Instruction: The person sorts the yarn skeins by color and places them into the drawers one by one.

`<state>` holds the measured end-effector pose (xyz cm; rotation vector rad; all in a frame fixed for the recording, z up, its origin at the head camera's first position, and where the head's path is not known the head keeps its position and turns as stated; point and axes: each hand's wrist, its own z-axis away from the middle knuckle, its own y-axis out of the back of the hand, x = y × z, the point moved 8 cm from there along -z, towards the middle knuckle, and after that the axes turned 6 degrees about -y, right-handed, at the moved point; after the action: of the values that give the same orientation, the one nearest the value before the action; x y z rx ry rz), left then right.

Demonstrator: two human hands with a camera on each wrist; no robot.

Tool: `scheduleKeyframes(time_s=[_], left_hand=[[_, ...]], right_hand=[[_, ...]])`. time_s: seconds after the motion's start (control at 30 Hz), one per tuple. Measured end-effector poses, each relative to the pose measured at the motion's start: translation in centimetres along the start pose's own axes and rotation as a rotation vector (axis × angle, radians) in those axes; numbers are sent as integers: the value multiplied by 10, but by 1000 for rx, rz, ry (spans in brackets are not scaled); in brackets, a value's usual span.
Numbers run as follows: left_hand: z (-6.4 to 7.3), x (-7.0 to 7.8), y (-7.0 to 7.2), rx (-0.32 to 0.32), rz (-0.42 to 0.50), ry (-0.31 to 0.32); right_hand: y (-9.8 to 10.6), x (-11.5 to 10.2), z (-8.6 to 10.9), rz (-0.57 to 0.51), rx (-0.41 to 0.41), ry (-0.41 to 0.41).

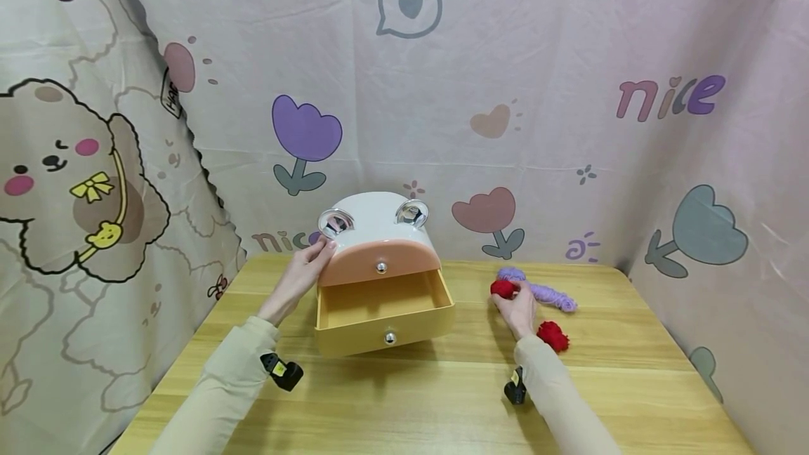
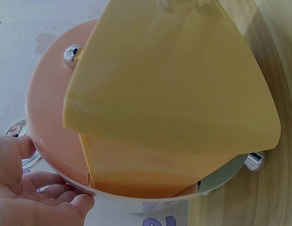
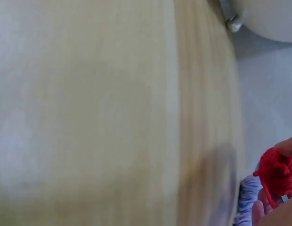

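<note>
Gripping the left edge of the drawer box, beside one of its silver rings, the left hand has its thumb apart from its bent fingers, which touch the rim. A black wrist camera sits on that sleeve, in front of the drawer box and to its left. The drawer box itself stands on a wooden table, with a white domed top, a peach upper drawer closed and a yellow lower drawer pulled out toward the person, bare inside. Behind the drawer box hangs a printed curtain. Well to the right of the drawer box, a red yarn ball is pinched between thumb and fingers of the right hand, closed about as far as the ball allows. Farther right of the drawer box, purple yarn lies just past that hand, and a second red ball rests near the right wrist, nearer the person.
</note>
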<state>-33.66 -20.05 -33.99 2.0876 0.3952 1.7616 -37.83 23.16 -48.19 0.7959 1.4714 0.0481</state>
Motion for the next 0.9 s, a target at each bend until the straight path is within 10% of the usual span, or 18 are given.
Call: scheduleKeyframes(time_s=[0.9], left_hand=[[-3,-3,1,4,-2,-11]], right_hand=[[21,-101,37,-239,-401,182]])
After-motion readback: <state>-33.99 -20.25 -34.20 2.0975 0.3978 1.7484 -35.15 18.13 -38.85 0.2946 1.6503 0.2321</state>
